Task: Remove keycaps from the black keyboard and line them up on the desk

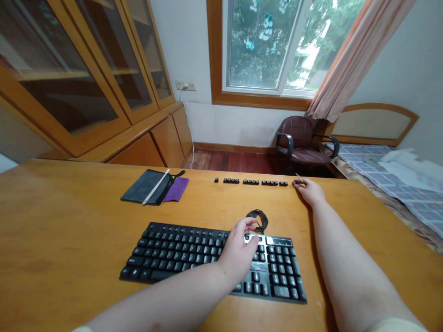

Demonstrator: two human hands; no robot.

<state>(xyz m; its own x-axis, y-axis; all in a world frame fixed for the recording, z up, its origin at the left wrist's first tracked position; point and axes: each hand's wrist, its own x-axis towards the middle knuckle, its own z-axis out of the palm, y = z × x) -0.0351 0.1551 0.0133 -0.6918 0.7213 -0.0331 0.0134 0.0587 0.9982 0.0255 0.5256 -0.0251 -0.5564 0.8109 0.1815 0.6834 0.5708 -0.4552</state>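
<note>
A black keyboard (180,251) lies on the wooden desk (69,240) in front of me. My left hand (238,251) rests on its right-centre part, fingers curled over the top row where bare metal shows. A row of removed black keycaps (251,182) lines the desk's far edge. My right hand (311,190) reaches to the right end of that row, pinching a thin tool (298,177) beside a keycap (294,183). A coiled black cable (258,216) lies just behind the keyboard.
A dark pouch (147,186) with a white stick across it and a purple cloth (176,189) sit at the far left of the desk. Beyond the desk stand a maroon armchair (302,140), glass-door cabinets (86,69), a window and a bed (391,175).
</note>
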